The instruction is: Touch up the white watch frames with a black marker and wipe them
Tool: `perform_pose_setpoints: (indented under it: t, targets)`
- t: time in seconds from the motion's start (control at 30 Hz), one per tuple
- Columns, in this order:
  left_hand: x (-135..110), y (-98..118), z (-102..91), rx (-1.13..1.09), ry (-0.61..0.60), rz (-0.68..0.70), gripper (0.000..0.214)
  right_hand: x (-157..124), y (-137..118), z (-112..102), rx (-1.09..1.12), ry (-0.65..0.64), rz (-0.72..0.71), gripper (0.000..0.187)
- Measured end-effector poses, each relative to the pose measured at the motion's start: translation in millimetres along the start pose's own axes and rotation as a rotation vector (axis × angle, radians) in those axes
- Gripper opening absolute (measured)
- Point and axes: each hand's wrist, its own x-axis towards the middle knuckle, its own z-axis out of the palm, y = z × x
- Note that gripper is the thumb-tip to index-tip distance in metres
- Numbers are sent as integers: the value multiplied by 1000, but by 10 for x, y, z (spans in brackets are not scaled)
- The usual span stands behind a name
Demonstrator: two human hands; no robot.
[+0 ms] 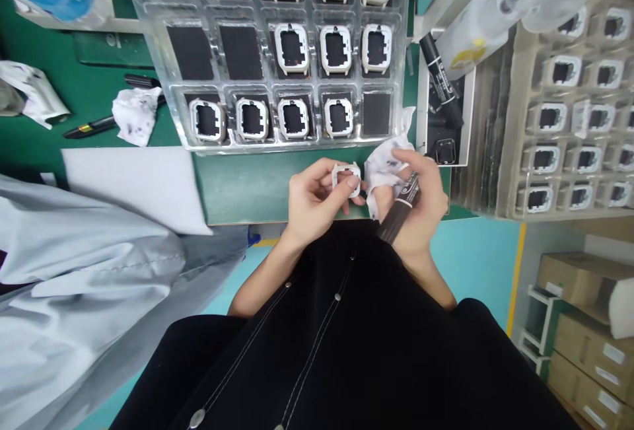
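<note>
My left hand [312, 199] pinches a small white square watch frame [346, 178] at the near edge of the green table. Right beside it, my right hand [421, 202] grips a black marker [402, 209] and a crumpled white tissue stained with ink [384, 164]. The tissue sits close against the frame. Just beyond both hands lies a clear plastic tray [277, 143] with several white frames in black pockets; some pockets are empty.
A second tray of frames [569, 113] stands at the right. A small box with another black marker [440, 80] sits between the trays. A stained tissue [135, 114] and pens lie left. A person in a grey coat [84, 298] is at left. Cardboard boxes [589, 324] are lower right.
</note>
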Motion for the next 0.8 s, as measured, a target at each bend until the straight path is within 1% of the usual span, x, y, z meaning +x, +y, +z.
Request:
perform_pose_setpoints:
  t: [0.1, 0.2, 0.27, 0.37, 0.43, 0.57, 0.63, 0.73, 0.8]
  targets:
    - [11, 3, -18, -42, 13, -26, 40, 64, 148, 39, -106, 110, -125, 42]
    - [19, -10, -42, -69, 18, -34, 42, 145, 258, 44, -217, 160, -220, 45]
    - [22, -17, -52, -81, 16, -38, 43, 179, 280, 27, -229, 180, -247, 47]
    - [27, -16, -51, -92, 21, -49, 42, 191, 223, -15, -116, 221, -222, 48]
    - [27, -14, -43, -107, 30, -47, 42, 187, 146, -46, -32, 236, -189, 46]
    - [25, -20, -26, -102, 43, -44, 41, 196, 48, -102, 91, 203, -141, 40]
    - [25, -26, -22, -85, 43, -40, 41, 204, 61, -128, 96, 186, -132, 39]
    - [27, -36, -23, -77, 37, -26, 42, 202, 83, -166, 41, 180, -151, 45]
    - [26, -44, -28, -81, 35, -21, 42, 188, 33, -190, 40, 151, -134, 48]
